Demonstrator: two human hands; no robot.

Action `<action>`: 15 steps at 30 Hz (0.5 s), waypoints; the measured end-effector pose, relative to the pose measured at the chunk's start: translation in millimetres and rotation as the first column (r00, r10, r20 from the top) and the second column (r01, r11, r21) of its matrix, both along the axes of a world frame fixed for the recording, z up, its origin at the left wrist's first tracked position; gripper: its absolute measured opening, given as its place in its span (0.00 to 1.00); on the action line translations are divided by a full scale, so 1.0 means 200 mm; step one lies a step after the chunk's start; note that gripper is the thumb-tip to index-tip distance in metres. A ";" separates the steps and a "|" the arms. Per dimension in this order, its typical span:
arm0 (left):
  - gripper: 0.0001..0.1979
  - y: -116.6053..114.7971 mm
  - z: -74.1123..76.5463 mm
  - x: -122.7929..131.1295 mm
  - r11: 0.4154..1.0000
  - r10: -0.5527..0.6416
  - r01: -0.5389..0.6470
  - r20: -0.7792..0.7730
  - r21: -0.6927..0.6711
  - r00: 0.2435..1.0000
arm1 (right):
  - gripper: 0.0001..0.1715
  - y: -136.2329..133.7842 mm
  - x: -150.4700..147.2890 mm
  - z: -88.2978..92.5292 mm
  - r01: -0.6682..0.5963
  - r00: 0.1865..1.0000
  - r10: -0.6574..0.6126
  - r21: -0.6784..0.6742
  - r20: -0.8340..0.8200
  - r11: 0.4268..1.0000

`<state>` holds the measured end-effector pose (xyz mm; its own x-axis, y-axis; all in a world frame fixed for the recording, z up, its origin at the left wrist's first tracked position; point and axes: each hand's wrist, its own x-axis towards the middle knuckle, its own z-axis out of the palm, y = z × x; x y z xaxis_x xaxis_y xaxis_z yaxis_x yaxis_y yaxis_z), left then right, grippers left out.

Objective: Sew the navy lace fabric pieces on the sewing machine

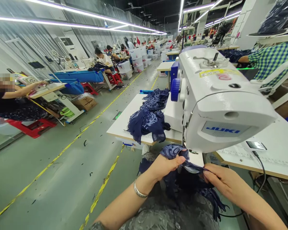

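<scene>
A navy patterned fabric piece [192,166] is stretched between my two hands, just in front of the sewing machine [220,95]. My left hand [169,164] is closed on its left part, thumb on top. My right hand [217,177] pinches its right edge. More of the dark cloth hangs down over my lap. The machine is white with a blue handwheel [175,89]; its needle area is largely hidden behind its head and the cloth. A pile of similar navy patterned fabric [148,118] lies on the table left of the machine, partly over the front edge.
On the right tabletop lies a phone-like device [256,145] with a black cable [264,169]. A person in a checked shirt [273,59] sits at the right. Other people work at machines along the left, beyond a floor aisle with yellow tape [103,183]. Stacked plastic bins [136,60] stand farther back.
</scene>
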<state>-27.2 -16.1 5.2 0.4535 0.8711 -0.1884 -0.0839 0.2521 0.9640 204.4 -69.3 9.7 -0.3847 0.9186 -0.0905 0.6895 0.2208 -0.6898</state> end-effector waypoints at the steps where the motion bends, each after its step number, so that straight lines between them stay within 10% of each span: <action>1: 0.22 0.01 0.00 0.02 1.000 0.020 -0.020 -0.010 -0.005 1.000 | 0.26 0.03 0.03 0.00 -0.048 0.998 0.045 -0.059 -0.054 0.997; 5: 0.22 0.03 0.00 0.06 0.990 0.113 -0.113 -0.005 -0.090 0.994 | 0.28 0.11 0.11 -0.02 -0.137 0.966 0.094 -0.169 -0.240 0.976; 15: 0.24 0.02 -0.02 -0.01 0.924 0.298 -0.304 -0.062 -0.231 0.953 | 0.26 0.13 0.07 -0.07 0.207 0.976 -0.209 -0.032 -0.068 0.978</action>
<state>-28.2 -12.9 1.2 0.1694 0.8951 -0.4125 -0.1673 0.4386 0.8830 218.7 -43.1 -4.8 -0.1914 0.9771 -0.0932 0.6679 0.0601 -0.7418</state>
